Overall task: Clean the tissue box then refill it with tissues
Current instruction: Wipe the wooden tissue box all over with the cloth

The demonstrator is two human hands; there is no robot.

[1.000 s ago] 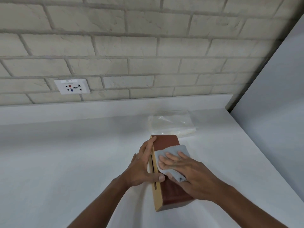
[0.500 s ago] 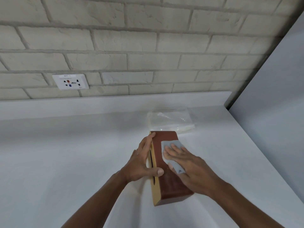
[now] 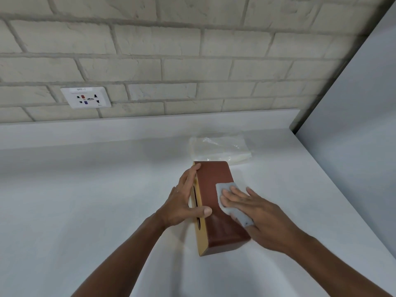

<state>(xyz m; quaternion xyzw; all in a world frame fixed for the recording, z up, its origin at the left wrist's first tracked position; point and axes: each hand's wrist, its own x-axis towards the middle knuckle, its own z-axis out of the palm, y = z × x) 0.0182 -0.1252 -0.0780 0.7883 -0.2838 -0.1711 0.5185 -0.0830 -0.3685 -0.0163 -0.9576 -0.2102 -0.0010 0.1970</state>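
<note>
Head view, one tissue box, one cloth, one tissue pack

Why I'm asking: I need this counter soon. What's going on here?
A person is cleaning a brown tissue box that lies on its side on the white counter. Their left hand holds the box steady, thumb over its top face. Their right hand presses a grey cloth flat against that face. A clear packet of tissues lies behind the box, untouched, so refilling has not begun.
</note>
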